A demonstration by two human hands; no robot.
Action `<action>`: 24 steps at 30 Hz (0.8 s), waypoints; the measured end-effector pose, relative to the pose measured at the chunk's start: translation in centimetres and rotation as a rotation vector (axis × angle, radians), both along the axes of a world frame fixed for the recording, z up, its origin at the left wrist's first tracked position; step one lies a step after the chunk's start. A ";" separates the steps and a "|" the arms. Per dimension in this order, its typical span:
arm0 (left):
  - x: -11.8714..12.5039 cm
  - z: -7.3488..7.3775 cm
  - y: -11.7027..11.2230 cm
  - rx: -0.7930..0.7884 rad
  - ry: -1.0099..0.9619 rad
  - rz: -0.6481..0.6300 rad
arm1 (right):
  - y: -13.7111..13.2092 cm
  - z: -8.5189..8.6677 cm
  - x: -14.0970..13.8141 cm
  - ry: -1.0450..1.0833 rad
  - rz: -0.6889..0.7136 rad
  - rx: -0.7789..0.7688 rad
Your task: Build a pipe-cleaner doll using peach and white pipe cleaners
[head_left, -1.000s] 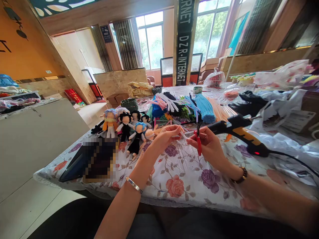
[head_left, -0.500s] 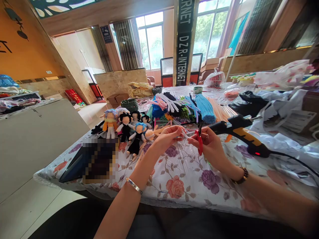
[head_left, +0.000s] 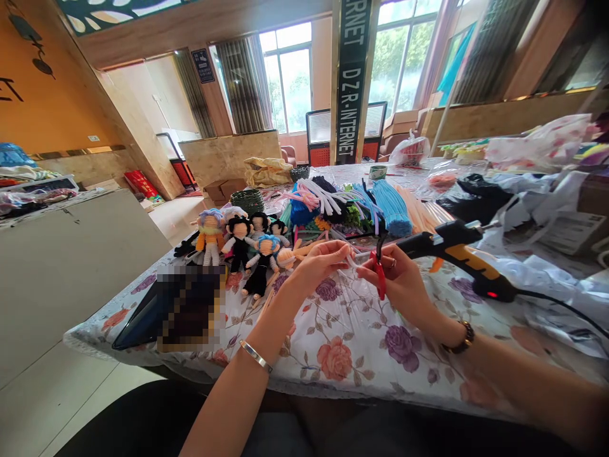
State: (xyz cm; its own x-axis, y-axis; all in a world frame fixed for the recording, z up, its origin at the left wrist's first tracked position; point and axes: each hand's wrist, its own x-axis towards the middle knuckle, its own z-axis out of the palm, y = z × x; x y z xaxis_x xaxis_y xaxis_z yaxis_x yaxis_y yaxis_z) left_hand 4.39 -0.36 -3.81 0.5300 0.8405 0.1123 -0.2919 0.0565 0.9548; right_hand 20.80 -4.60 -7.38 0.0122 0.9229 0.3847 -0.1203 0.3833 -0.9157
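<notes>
Between my two hands runs a pale, whitish pipe cleaner (head_left: 354, 259), slightly bent. My left hand (head_left: 326, 259) pinches one end between thumb and fingers. My right hand (head_left: 398, 278) grips red-handled scissors (head_left: 380, 278), their dark blades pointing up, while its thumb and fingertips also touch the pipe cleaner. Just right of that hand lies a black and yellow glue gun (head_left: 471, 263) with a red light lit. Left of my left hand sit several small dolls (head_left: 239, 242) made of pipe cleaners, with black, blue or lilac hair.
Bundles of coloured pipe cleaners (head_left: 391, 206) are heaped behind my hands. A tablet-like device (head_left: 143, 311), partly blurred out, lies at the left on the flowered tablecloth (head_left: 333, 330). A black plastic bag (head_left: 476, 198) and white bags crowd the right; the glue gun's cord (head_left: 566, 304) trails there.
My right hand has shifted very slightly left, and the scissors have turned a little with it. The pipe cleaner's bend has changed slightly. The left hand has hardly moved.
</notes>
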 end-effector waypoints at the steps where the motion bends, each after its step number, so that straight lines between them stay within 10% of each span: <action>1: 0.0 0.0 0.0 0.004 0.007 0.002 | 0.0 0.0 0.0 -0.006 0.007 -0.002; 14: 0.4 -0.7 0.1 -0.037 0.028 0.096 | 0.1 0.5 0.0 0.075 -0.103 -0.010; 24: 1.5 -1.0 -0.1 0.418 0.301 0.226 | 0.3 0.2 0.1 0.067 -0.095 -0.013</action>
State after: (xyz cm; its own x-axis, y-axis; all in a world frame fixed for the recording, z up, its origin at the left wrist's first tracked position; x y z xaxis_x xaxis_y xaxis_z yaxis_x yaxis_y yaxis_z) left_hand 5.87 -0.43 -4.77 0.4022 0.8531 0.3322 0.0356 -0.3772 0.9254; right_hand 20.88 -4.33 -7.15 0.1250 0.9213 0.3683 -0.1456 0.3842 -0.9117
